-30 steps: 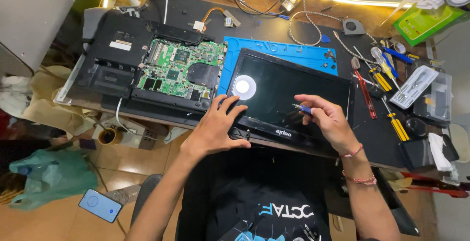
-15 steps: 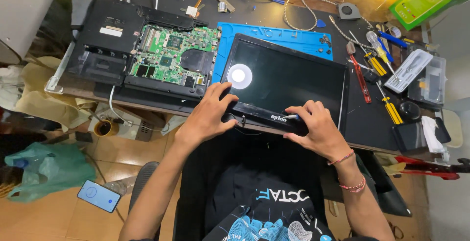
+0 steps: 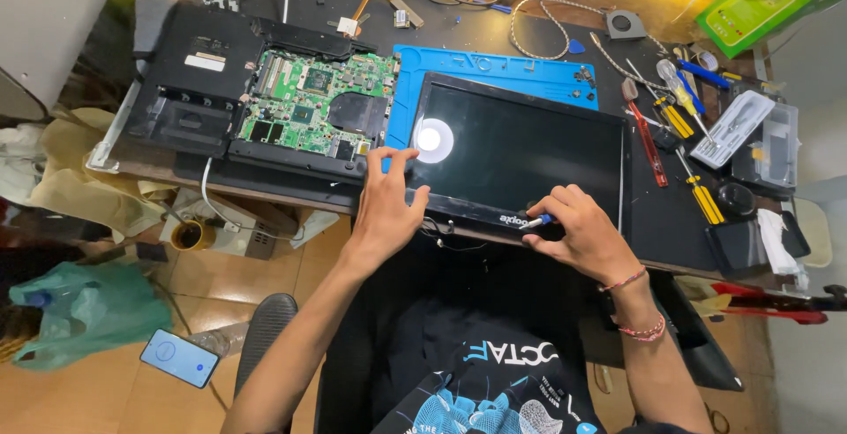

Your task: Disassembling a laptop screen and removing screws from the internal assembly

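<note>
Cluttered desk (image 3: 670, 222) with a dark top fills the view, seen from above, with a tiled floor below it. On its near edge lies a laptop screen panel (image 3: 520, 147), black and flat, partly over a blue mat (image 3: 494, 68). A round white light spot shows on the glass near the left corner.

The left hand (image 3: 386, 209) rests on the near left corner of the panel, fingers spread wide, holding nothing. The right hand (image 3: 578, 231) is on the near bezel, fingers curled narrow around a small tool (image 3: 536, 220) with a blue and white tip that touches the bezel.

Left of the panel lies an open laptop base (image 3: 203, 90) with its green board (image 3: 309, 108) bare. Right of the panel lie screwdrivers (image 3: 684, 121) with yellow handles, and a clear parts box (image 3: 768, 147) just beside them. A small fan (image 3: 625, 24) and a braided cable (image 3: 547, 28) lie behind the mat. A green box (image 3: 750, 11) stands at the far right corner. On the floor lie a phone (image 3: 178, 357) and a green bag (image 3: 84, 310).
</note>
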